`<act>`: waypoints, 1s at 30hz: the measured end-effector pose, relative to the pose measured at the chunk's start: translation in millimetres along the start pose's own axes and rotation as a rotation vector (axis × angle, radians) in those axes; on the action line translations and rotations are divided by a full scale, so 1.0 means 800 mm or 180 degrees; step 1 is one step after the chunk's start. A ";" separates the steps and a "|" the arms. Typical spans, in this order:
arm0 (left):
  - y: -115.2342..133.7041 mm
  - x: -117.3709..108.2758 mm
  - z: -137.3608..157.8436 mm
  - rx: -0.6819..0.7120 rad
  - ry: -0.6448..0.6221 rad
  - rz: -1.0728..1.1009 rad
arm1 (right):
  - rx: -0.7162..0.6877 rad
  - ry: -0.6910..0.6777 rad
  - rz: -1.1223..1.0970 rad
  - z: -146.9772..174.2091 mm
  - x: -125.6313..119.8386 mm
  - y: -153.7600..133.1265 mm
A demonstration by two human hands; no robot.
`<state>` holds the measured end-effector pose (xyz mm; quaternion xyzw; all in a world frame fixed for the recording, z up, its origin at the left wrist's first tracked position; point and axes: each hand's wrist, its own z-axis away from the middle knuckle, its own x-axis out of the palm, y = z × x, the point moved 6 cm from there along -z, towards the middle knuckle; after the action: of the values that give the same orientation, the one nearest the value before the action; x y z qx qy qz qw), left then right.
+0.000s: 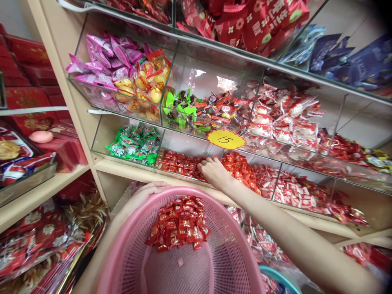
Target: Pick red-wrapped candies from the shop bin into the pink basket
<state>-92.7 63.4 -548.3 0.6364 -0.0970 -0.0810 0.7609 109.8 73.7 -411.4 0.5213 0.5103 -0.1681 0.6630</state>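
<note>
A pink plastic basket (243, 245) with perforated walls is tilted towards me. Red-wrapped candies (180, 222) lie heaped against its far side. My left hand (147, 194) grips the basket's far-left rim, its fingers stretched along the edge and partly hidden. In the lowest row of clear bins, my right hand (212, 170) reaches into dark red wrapped candies (179, 163). Its fingers are curled down among them, and what they hold is hidden. Orange-red candies (240, 167) lie just to its right, beyond a divider.
Above my right hand, a yellow price tag (226, 139) marked 15 hangs on the upper bin's front. Green-wrapped candies (134, 143) fill the bin at left. A wooden upright (65, 94) borders the shelves. Below the shelf is a teal container rim (277, 273).
</note>
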 end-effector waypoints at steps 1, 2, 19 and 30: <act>-0.001 0.000 -0.001 0.0019 -0.0038 0.0045 | -0.0084 -0.0149 0.0038 -0.006 0.008 0.000; -0.002 0.000 -0.002 0.0049 -0.0078 0.0098 | -0.0129 -0.0247 0.0057 -0.011 0.015 0.000; 0.005 -0.003 -0.001 0.0121 0.0059 -0.0166 | -0.0424 -0.0019 0.0200 -0.014 0.024 -0.007; 0.002 -0.003 -0.003 0.0253 -0.0025 -0.0122 | 0.0151 0.1105 -0.0378 0.042 -0.056 0.003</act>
<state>-94.9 66.3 -546.9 0.6675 -0.0909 -0.0941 0.7330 109.5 31.6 -374.6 0.5270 0.6428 -0.1263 0.5414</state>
